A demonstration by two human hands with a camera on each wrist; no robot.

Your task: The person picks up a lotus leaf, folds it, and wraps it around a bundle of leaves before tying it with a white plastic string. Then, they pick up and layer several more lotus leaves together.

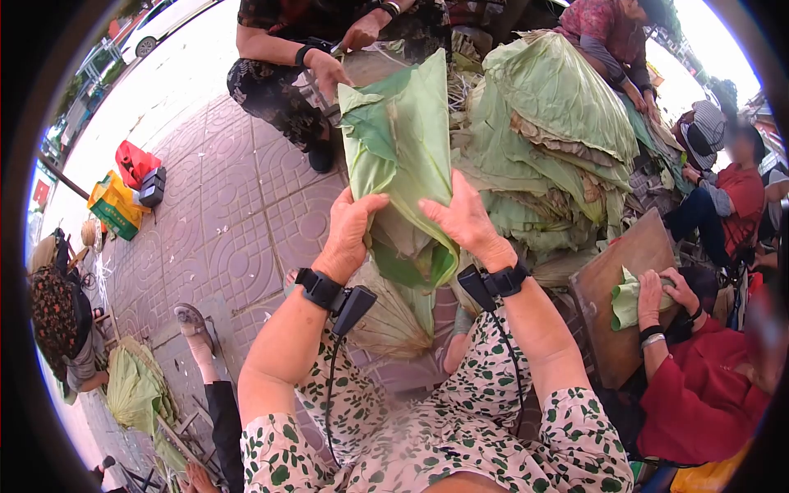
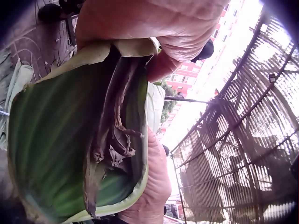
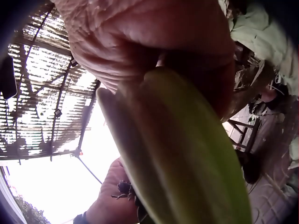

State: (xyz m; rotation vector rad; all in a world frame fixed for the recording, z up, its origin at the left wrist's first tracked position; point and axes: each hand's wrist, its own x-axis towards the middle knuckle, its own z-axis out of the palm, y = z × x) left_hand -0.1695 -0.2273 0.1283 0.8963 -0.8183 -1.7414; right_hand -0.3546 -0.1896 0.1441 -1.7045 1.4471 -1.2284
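Both hands hold a large pale-green lotus leaf, folded lengthwise, upright in front of the body. My left hand grips its left edge, thumb across the near face. At the right edge my right hand pinches it with the thumb on top. The lower end curls open into a pocket; in the left wrist view the leaf has a dark green inside with a dry brown strip. Up close in the right wrist view, the folded leaf runs down from the right palm, hiding most fingers.
A tall pile of lotus leaves stands ahead to the right. More leaves lie between the knees. At right, a person in red presses a rolled leaf on a wooden board. Another person sits opposite; bags stand on the paving.
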